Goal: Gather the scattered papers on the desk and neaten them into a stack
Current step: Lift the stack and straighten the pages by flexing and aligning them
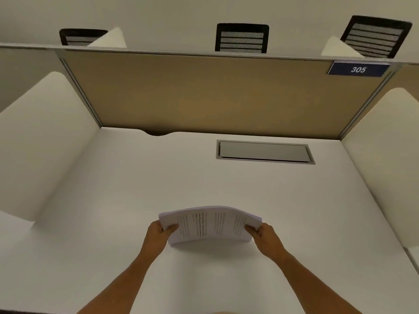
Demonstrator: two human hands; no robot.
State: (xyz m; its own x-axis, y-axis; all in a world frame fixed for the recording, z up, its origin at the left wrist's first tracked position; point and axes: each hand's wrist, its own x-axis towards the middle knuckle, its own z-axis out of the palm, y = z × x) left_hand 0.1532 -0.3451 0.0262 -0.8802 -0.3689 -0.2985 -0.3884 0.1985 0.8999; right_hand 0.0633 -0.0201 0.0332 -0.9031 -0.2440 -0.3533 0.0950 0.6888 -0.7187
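Both bare forearms reach forward and converge, left hand (158,232) and right hand (265,234) level with each other, fingers (171,227) curled shut, thumbs on top, gripping from opposite sides.

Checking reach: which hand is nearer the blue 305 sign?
Right. The right hand sits below the 305 sign, on its side; the left hand is farther left.
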